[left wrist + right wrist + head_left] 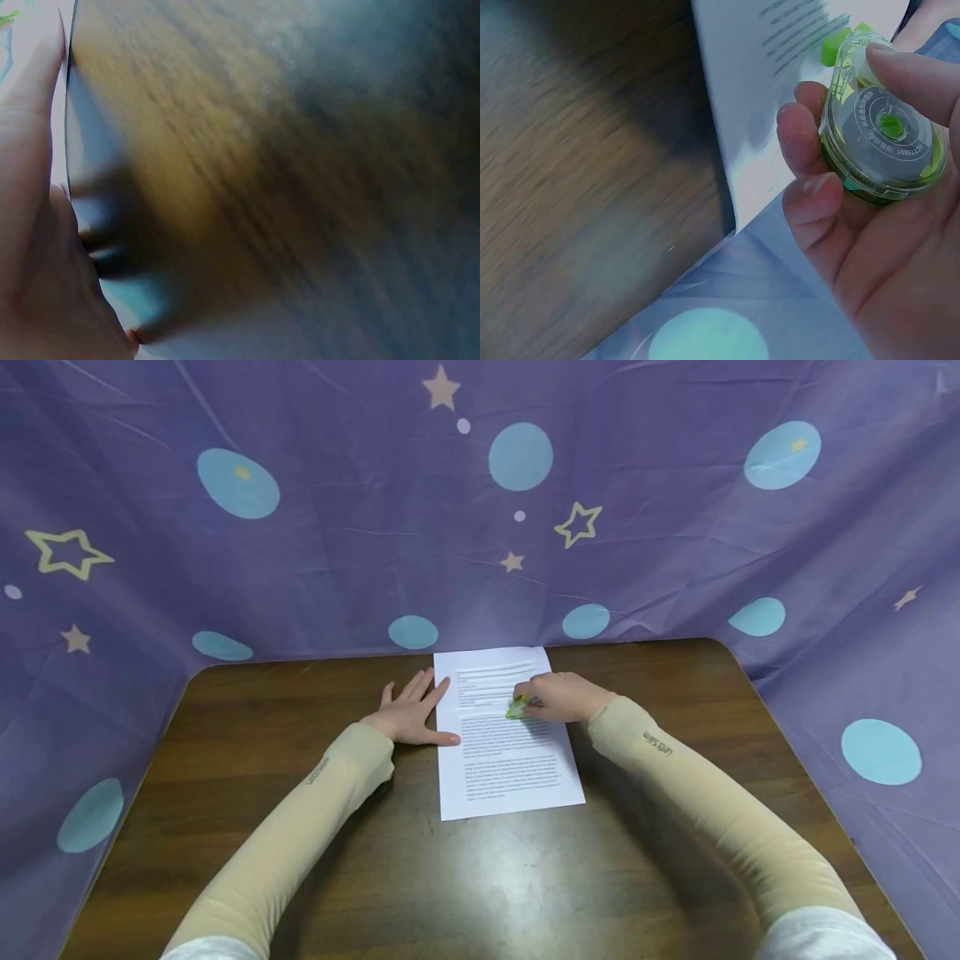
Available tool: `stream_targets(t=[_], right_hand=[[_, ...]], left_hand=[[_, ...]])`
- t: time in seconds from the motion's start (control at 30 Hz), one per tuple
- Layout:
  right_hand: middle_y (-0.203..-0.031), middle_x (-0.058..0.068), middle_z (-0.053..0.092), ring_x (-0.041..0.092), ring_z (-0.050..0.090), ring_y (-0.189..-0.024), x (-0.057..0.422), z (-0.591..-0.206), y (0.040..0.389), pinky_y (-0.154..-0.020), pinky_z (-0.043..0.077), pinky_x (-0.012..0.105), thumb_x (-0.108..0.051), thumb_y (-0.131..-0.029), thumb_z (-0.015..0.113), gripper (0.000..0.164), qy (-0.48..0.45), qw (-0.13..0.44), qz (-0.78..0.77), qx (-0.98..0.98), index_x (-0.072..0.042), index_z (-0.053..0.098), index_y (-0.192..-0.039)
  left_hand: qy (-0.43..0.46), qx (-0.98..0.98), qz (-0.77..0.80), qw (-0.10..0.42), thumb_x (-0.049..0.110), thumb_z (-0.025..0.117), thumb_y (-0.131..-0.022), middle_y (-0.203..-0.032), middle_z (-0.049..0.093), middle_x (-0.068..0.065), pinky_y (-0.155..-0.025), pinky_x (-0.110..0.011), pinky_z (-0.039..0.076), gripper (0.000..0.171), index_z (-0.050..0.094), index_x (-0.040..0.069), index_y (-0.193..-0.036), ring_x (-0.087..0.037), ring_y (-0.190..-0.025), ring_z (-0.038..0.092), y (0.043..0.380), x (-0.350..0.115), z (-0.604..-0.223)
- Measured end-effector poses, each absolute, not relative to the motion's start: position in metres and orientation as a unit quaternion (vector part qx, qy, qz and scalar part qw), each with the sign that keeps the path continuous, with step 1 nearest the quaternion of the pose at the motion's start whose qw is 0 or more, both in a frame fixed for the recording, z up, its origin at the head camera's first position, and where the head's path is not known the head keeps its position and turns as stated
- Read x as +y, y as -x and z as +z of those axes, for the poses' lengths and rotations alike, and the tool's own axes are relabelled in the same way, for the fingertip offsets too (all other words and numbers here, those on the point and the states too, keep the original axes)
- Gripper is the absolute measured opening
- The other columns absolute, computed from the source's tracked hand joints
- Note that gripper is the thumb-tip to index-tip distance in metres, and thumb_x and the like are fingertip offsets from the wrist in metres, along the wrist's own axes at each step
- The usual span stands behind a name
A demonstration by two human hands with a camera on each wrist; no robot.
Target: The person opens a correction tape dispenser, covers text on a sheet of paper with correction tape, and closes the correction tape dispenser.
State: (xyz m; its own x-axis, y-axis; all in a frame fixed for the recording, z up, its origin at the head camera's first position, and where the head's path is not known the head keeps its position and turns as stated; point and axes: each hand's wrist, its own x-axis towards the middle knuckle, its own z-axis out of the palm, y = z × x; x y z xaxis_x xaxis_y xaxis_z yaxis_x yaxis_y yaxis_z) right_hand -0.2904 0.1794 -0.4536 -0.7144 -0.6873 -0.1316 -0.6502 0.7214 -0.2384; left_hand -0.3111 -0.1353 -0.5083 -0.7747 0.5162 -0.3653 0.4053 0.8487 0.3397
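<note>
A printed sheet of paper (498, 756) lies on the wooden table, its far edge close to the curtain. Several upper lines carry white streaks across the text. My right hand (566, 696) grips a green, clear-cased correction tape (885, 139) between thumb and curled fingers, over the middle right of the sheet. In the head view only a small green part of the correction tape (517, 707) shows. With fingers spread, my left hand (408, 714) rests at the sheet's left edge, thumb and index fingertip on the paper. The left wrist view catches just part of that hand (34, 225).
The dark brown table (360, 868) has rounded far corners. A purple curtain (337, 552) with stars and blue dots hangs behind it and along both sides. Beige sleeves (697, 797) cover both forearms.
</note>
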Motion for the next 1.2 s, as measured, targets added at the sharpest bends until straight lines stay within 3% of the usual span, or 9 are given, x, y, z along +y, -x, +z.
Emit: stream_targets(t=[0.3,0.7,1.07,1.2], right_hand=[[-0.102,0.004,0.075,0.015,0.065,-0.085,0.155,-0.455,0.29,-0.078,0.057,0.042,-0.018,-0.1,0.071,0.009,0.37,0.107,-0.085,0.919,-0.015,0.072,-0.109],[-0.093,0.001,0.071,0.014,0.06,-0.079,0.141,-0.457,0.292,-0.075,0.054,0.039,-0.019,-0.1,0.071,0.007,0.37,0.114,-0.064,0.92,-0.016,0.071,-0.107],[-0.083,-0.002,0.067,0.014,0.055,-0.072,0.132,-0.454,0.288,-0.065,0.052,0.039,-0.012,-0.097,0.072,0.005,0.355,0.108,-0.045,0.928,-0.015,0.068,-0.096],[-0.082,-0.003,0.066,0.013,0.053,-0.071,0.132,-0.453,0.288,-0.063,0.051,0.037,-0.012,-0.097,0.072,0.003,0.348,0.111,-0.04,0.93,-0.013,0.07,-0.098]], left_hand=[[-0.248,0.932,0.135,0.227,0.09,0.057,-0.08,-0.174,-0.014,-0.015,-0.118,-0.072,-0.009,0.126,0.0,0.022,-0.17,-0.033,-0.161,-0.011,0.305,-0.135,-0.499],[-0.245,0.938,0.11,0.219,0.072,0.065,-0.09,-0.174,-0.009,-0.018,-0.119,-0.072,-0.005,0.114,0.003,0.018,-0.17,-0.034,-0.161,-0.008,0.295,-0.13,-0.482],[-0.245,0.932,0.135,0.23,0.091,0.056,-0.08,-0.174,-0.013,-0.016,-0.117,-0.073,-0.01,0.126,0.001,0.021,-0.17,-0.034,-0.16,-0.012,0.303,-0.134,-0.495],[-0.245,0.933,0.132,0.228,0.088,0.059,-0.08,-0.174,-0.012,-0.016,-0.117,-0.073,-0.011,0.126,0.002,0.021,-0.17,-0.034,-0.161,-0.011,0.302,-0.133,-0.493]])
